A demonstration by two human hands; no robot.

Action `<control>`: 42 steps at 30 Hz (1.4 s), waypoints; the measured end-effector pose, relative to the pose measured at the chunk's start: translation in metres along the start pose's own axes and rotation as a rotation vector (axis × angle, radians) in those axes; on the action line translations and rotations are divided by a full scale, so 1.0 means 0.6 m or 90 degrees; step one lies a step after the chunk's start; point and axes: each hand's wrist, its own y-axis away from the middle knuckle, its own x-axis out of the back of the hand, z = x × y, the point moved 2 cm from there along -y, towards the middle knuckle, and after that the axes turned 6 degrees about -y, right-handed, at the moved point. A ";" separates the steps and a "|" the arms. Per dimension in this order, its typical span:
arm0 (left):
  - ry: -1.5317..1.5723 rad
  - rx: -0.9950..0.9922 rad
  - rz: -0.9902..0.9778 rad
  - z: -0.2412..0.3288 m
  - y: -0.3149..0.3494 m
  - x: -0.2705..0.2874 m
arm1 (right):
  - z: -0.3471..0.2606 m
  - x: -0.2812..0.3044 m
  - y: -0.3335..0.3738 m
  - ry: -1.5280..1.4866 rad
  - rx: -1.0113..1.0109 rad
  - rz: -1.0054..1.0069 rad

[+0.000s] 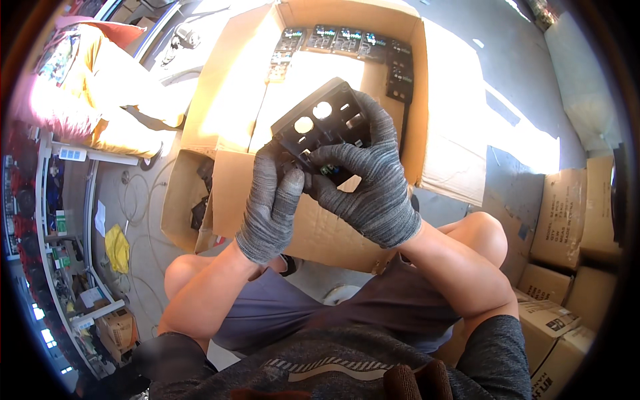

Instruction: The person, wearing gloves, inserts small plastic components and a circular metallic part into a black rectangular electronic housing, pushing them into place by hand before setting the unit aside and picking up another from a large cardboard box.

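Both my hands wear grey knit gloves and hold one black panel (pixel 331 119) with two round holes and smaller slots, tilted above an open cardboard box (pixel 320 220). My left hand (pixel 272 200) grips the panel's lower left corner, its fingers closed. Around the right side and lower edge wraps my right hand (pixel 373 180), with a finger and thumb bent over its face. Part of the panel's lower end is hidden behind my fingers. Inside the box, several dark printed pieces (pixel 347 41) line the far wall and the right wall.
To the left of the box stands a smaller carton (pixel 175 200) with black parts in it. Stacked cartons (pixel 557 213) rise on the right. A shelf rack (pixel 67 267) runs along the left, near a yellow bag (pixel 117 248) and cables on the floor. Another person's yellow-clothed leg (pixel 127 73) is at upper left.
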 end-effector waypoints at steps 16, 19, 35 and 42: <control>0.049 0.040 0.077 -0.005 0.000 0.003 | 0.021 0.002 0.005 0.005 -0.056 -0.041; 0.003 0.010 0.079 -0.002 0.004 0.003 | 0.028 0.004 0.003 0.007 -0.090 -0.081; -0.125 -0.156 0.089 0.001 0.007 0.012 | 0.029 0.009 0.011 -0.156 -0.105 -0.024; -0.163 -0.178 0.057 -0.001 0.006 0.008 | 0.024 0.024 -0.002 -0.081 -0.066 -0.067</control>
